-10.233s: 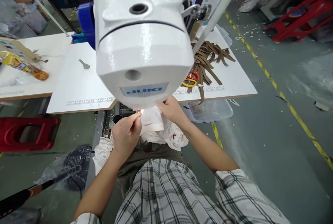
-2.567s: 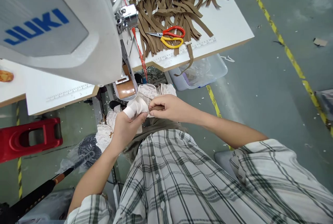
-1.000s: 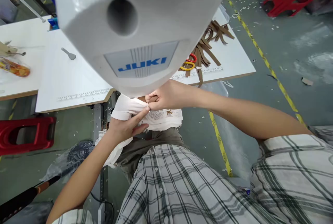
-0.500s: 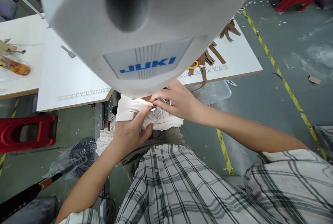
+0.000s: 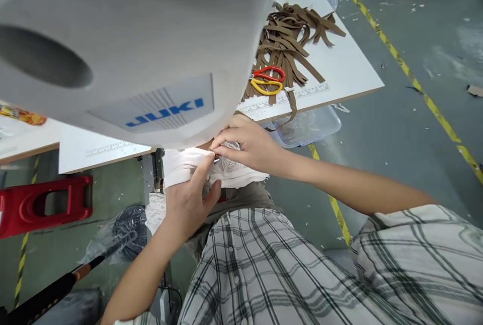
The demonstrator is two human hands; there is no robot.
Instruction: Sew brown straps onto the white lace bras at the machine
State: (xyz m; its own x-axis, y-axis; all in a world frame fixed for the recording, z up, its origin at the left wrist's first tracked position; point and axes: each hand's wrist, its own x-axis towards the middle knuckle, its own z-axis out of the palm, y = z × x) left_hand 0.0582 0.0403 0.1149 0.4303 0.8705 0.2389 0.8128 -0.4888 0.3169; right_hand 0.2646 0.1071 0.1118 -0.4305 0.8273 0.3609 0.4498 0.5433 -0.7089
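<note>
A white cloth piece [image 5: 177, 166] with a patch of patterned lace [image 5: 231, 163] lies bunched below the head of the sewing machine [image 5: 169, 108]. My left hand [image 5: 191, 201] pinches its front edge between thumb and fingers. From the right, my right hand [image 5: 251, 145] reaches over the lace, thumb and forefinger closed on the cloth beside the left fingertips. A small shiny metal part [image 5: 216, 161] shows just under the fingertips. Between the cloth and the machine a bit of brown material [image 5: 206, 145] is visible. The needle area is hidden behind the machine head.
Many brown strips [image 5: 290, 38] lie piled on the white table [image 5: 350, 71] at the right, with red-and-yellow-handled scissors [image 5: 268, 81] on them. A clear plastic bin [image 5: 313, 126] sits below the table edge. A red stool [image 5: 81, 199] stands at the left.
My view has shifted, so the machine head sits farther left and the strips and scissors show more fully. Both hands stay at the cloth with little movement.
</note>
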